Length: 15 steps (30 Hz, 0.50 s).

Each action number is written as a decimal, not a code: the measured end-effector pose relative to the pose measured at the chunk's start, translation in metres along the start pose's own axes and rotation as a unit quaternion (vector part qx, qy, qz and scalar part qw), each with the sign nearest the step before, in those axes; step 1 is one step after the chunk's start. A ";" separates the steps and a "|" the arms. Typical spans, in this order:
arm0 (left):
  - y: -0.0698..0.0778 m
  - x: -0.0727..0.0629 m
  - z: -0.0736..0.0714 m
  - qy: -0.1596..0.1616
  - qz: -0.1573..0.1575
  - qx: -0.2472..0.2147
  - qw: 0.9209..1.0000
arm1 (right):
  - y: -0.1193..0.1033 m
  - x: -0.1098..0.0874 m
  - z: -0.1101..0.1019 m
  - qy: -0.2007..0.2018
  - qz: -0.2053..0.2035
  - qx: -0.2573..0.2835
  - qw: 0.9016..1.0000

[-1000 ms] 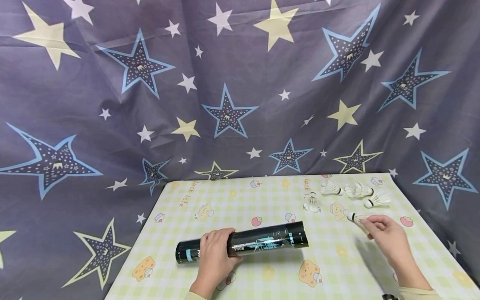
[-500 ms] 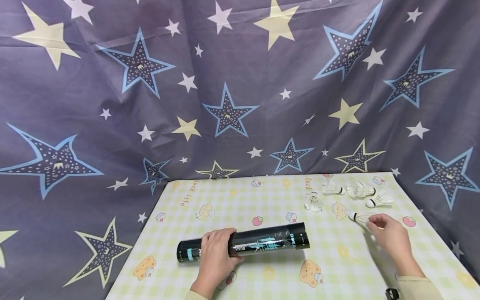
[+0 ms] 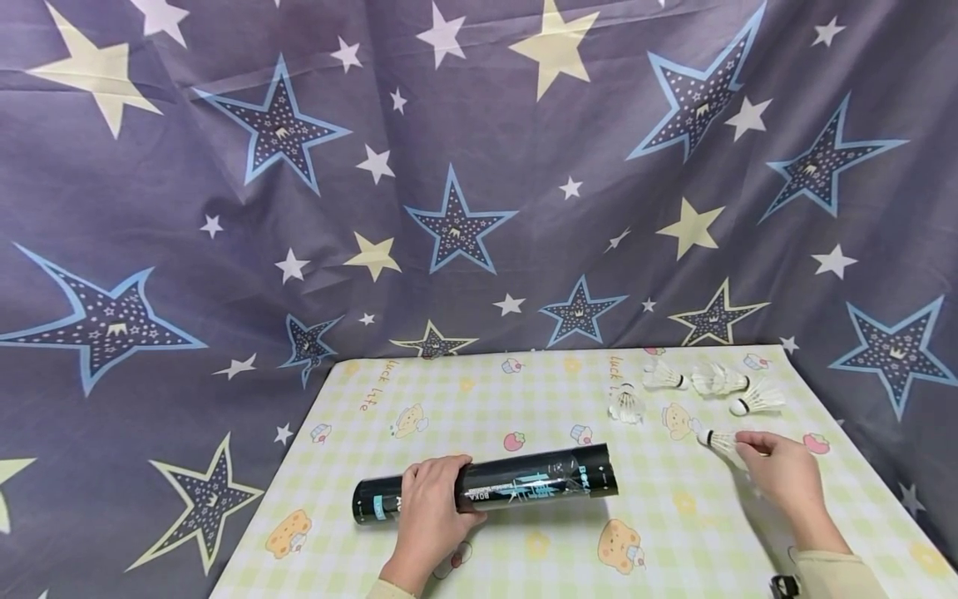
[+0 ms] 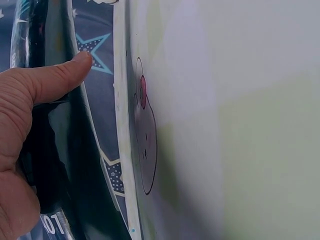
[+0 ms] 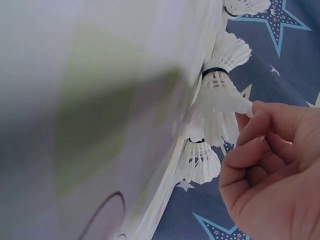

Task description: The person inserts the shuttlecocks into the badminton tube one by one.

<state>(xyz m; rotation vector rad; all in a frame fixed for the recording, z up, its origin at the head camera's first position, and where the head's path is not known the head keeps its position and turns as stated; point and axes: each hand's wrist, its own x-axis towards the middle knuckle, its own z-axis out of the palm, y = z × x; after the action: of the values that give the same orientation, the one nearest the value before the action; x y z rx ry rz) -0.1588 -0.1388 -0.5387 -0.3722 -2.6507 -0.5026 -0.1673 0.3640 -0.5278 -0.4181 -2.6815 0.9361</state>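
The right hand (image 3: 782,472) is pinching a white, black-banded shuttlecock (image 3: 723,442) by its wide end at the green-checked counter (image 3: 479,399)'s right side, a grip likely needing lightness to avoid bending it, while the left hand (image 3: 434,507) is grasping a glossy black cylindrical tube (image 3: 524,480), best held steady.

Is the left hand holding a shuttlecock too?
No, in the head view the left hand grips a black tube instead.
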 end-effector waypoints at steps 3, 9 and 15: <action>0.000 0.000 0.001 0.000 -0.002 0.000 1.000 | 0.001 -0.001 -0.003 -0.007 0.016 0.018 1.000; -0.001 0.001 -0.001 -0.001 -0.002 -0.001 1.000 | -0.001 0.000 -0.009 -0.042 0.062 0.079 0.994; -0.007 0.010 -0.007 0.010 0.002 0.013 1.000 | -0.018 -0.006 -0.014 -0.085 0.062 0.172 0.979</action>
<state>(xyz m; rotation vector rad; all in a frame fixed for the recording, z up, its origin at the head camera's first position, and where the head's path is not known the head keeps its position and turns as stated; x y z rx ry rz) -0.1670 -0.1459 -0.5306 -0.3635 -2.6343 -0.4677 -0.1605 0.3562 -0.5061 -0.4476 -2.5865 1.5041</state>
